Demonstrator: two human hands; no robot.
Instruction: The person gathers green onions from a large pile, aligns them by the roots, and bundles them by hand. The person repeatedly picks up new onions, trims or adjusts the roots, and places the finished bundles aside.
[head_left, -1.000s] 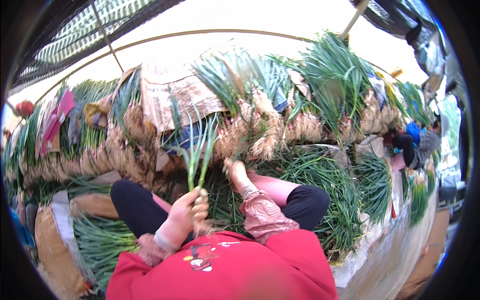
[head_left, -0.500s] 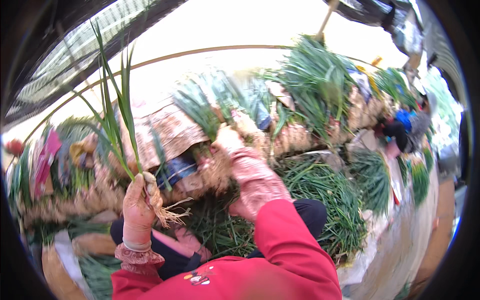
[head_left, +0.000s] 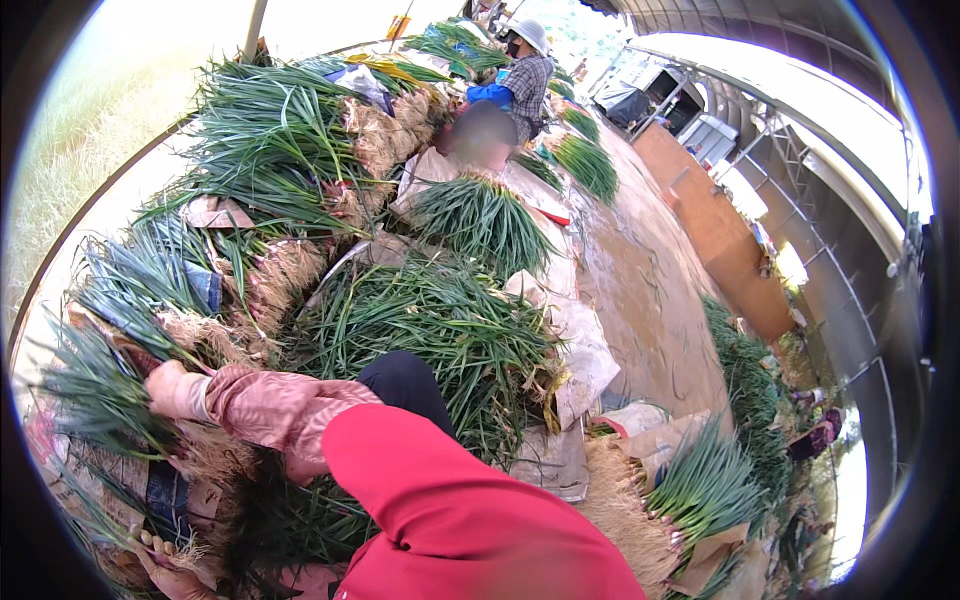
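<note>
My right hand (head_left: 176,391), in a pale glove with a pink sleeve cover over a red sleeve, reaches left into a pile of green onion bundles (head_left: 100,395) with tangled roots. Leaves hide its fingers, so its grip does not show. At the lower left edge my left hand (head_left: 160,562), also gloved, is closed around a few green onion stalks (head_left: 185,548) near their roots. A large heap of loose green onions (head_left: 440,320) lies across my lap and dark trouser knee (head_left: 405,385).
Stacked onion bundles (head_left: 270,150) fill the left and back. Another bundle (head_left: 700,490) lies on brown paper at lower right. A person in a plaid shirt and hat (head_left: 522,72) works at the back. A wet concrete path (head_left: 650,290) runs right, beside an orange wall (head_left: 735,250).
The view has swung to the right. My left hand, which held a bunch of onions raised high, has dropped to the lower left. My right arm now stretches left into the piled bundles.
</note>
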